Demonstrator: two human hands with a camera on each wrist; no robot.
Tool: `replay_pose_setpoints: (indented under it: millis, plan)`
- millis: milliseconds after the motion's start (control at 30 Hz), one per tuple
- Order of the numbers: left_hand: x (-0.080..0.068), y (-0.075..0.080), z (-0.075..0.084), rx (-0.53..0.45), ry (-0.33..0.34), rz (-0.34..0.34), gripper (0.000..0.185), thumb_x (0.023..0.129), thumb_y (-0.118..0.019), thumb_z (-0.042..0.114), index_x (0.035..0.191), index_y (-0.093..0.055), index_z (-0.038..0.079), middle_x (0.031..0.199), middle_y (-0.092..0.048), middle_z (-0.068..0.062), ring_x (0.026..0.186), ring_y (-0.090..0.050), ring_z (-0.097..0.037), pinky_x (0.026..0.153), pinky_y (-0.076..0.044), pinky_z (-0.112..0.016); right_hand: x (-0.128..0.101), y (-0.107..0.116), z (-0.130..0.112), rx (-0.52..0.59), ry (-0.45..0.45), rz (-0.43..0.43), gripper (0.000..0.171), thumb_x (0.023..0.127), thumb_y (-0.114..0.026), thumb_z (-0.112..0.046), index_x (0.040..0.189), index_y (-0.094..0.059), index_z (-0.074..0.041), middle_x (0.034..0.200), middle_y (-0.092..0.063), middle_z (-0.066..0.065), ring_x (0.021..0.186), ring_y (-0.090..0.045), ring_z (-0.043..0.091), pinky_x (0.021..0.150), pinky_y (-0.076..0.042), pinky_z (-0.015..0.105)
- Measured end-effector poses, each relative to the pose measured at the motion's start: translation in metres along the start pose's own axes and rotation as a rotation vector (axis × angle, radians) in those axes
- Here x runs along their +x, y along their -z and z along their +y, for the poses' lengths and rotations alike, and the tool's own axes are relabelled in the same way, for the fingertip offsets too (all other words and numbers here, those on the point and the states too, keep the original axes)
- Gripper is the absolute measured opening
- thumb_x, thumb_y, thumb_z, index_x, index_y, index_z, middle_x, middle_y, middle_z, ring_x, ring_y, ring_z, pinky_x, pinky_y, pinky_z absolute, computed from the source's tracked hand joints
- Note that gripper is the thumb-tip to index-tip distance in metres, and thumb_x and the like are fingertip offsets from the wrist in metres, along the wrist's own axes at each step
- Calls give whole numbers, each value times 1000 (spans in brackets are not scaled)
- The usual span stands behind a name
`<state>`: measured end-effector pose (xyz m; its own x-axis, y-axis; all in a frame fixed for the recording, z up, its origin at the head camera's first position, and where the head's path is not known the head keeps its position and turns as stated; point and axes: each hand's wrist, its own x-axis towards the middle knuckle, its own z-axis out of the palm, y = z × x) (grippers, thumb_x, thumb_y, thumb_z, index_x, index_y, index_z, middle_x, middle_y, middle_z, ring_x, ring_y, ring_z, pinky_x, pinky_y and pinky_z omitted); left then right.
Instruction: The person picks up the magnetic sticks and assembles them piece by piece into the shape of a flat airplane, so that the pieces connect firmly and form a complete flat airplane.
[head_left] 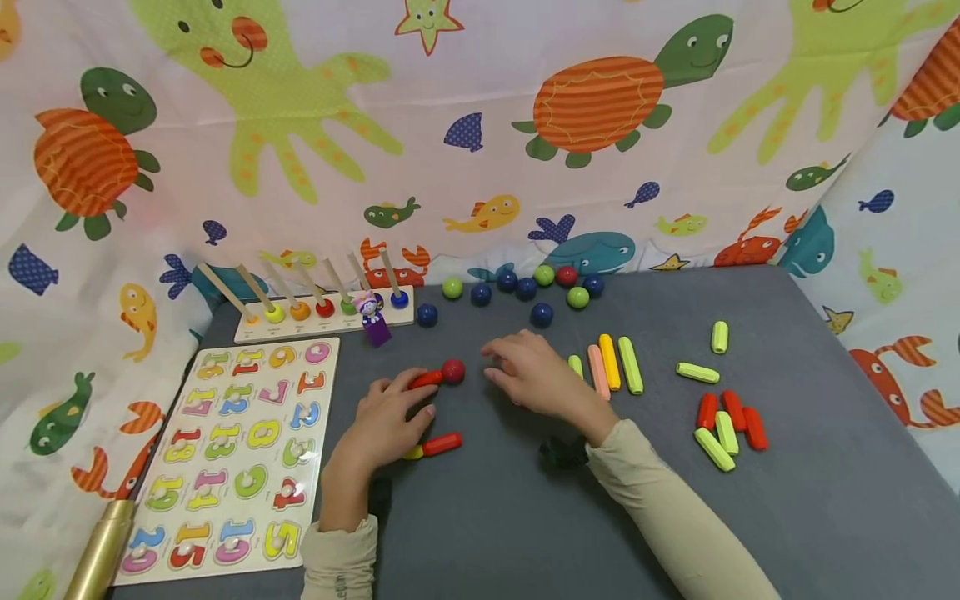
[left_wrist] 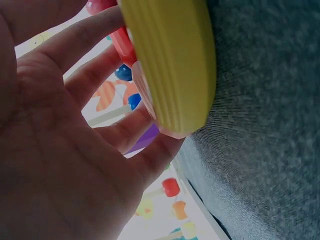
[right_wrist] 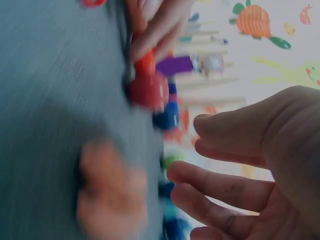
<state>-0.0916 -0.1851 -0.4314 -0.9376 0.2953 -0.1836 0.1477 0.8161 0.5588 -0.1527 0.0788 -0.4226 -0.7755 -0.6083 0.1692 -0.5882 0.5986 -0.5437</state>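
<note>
Left hand (head_left: 381,423): one, over the left half of the tabletop (head_left: 510,517); grip loose, fingers touching one red stick (head_left: 426,380), thumb apart from it
Red stick's end: one dark-red ball (head_left: 453,371), just beside or touching
Under left hand's thumb side: one yellow stick (left_wrist: 175,65) with a second red stick (head_left: 444,443) in line; one pink stick (left_wrist: 142,87), partly hidden
Right hand (head_left: 536,375): one, mid-tabletop; grip empty, thumb and fingers apart
Beside right hand: four sticks, being two light-green (head_left: 630,365), one yellow (head_left: 609,362), one salmon (head_left: 598,372)
Toward right edge: seven sticks, being three red (head_left: 755,428), four light-green (head_left: 697,372)
Toward back edge: ten balls, being six blue (head_left: 542,314), three green (head_left: 577,297), one red (head_left: 566,276)
Back left corner: one peg board (head_left: 247,333), seven pegs
Against peg board: one figure on a purple block (head_left: 378,332)
Left edge: one number board (head_left: 255,567), twenty-one numbers
</note>
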Motion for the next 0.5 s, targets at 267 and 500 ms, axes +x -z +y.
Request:
replay_pose_setpoints:
  millis: [267, 500]
  plan:
    - [-1, -1, 0, -27, 17, -17, 45, 108, -61, 24, 152, -62, 10, 167, -40, -10, 147, -29, -51, 116, -24, -72, -98, 58, 47, -123, -144, 99, 18, 98, -77, -6, 115, -75, 1, 108, -75, 13, 100, -67, 34, 91, -55, 55]
    - [-3, 0, 0, -32, 22, -19, 46, 108, -61, 24, 152, -61, 12, 169, -37, -14, 148, -28, -52, 116, -24, -74, -153, 81, 76, -179, -288, 133, 25, 99, -76, -7, 121, -74, 4, 116, -74, 20, 107, -67, 40, 89, -54, 61]
